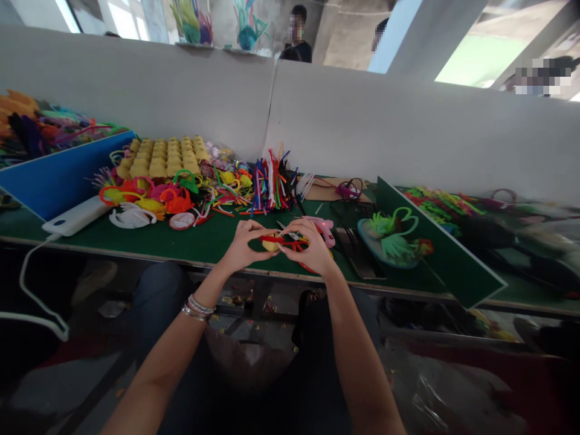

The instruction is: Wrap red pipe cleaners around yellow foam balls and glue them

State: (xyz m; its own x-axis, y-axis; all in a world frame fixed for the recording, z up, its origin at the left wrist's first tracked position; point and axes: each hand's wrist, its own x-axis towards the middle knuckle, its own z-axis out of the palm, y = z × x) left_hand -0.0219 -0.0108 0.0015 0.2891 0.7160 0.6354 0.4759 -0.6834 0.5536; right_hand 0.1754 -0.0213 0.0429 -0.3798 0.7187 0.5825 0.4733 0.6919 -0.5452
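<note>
My left hand [243, 248] and my right hand [310, 244] meet over the front of the green table. Between their fingertips is a small yellow piece [270, 245], perhaps an egg-carton cup, with a red pipe cleaner [272, 239] across its top. Thumbs and fingers of both hands pinch it from either side. Red and yellow strands lie below my right hand, partly covered by it. Just behind that hand rests a pink glue gun [325, 229] with a small red light. A metal-tipped tool [285, 229], partly hidden, pokes out between the hands.
Yellow egg cartons [161, 158] sit at the back left behind colourful pipe-cleaner pieces [170, 196]. A pipe-cleaner bundle [273, 184] stands mid-table. To the right are a dark phone [360, 254], a tray [385, 257] of green pieces and a green divider [430, 248]. A white power strip [79, 216] lies left.
</note>
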